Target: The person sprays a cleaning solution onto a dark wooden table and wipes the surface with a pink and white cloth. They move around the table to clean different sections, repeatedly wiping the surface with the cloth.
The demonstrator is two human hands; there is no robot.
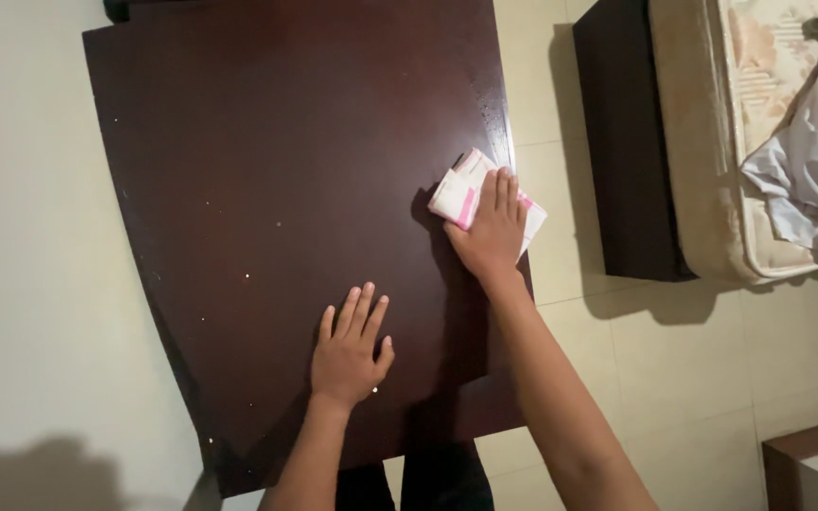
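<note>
A dark brown wooden table (pixel 267 142) fills the middle of the view, with small pale specks on its top. My right hand (pixel 492 225) presses flat on a folded white and pink cloth (pixel 462 192) at the table's right edge; part of the cloth hangs past the edge. My left hand (pixel 350 350) lies flat on the tabletop near the front edge, fingers spread, holding nothing.
A pale wall (pixel 21 237) runs along the table's left side. Right of the table is a tiled floor (pixel 674 369), then a dark bed frame (pixel 631 142) with a mattress (pixel 712 142) and rumpled white sheets (pixel 816 161). A brown piece of furniture (pixel 811 464) sits bottom right.
</note>
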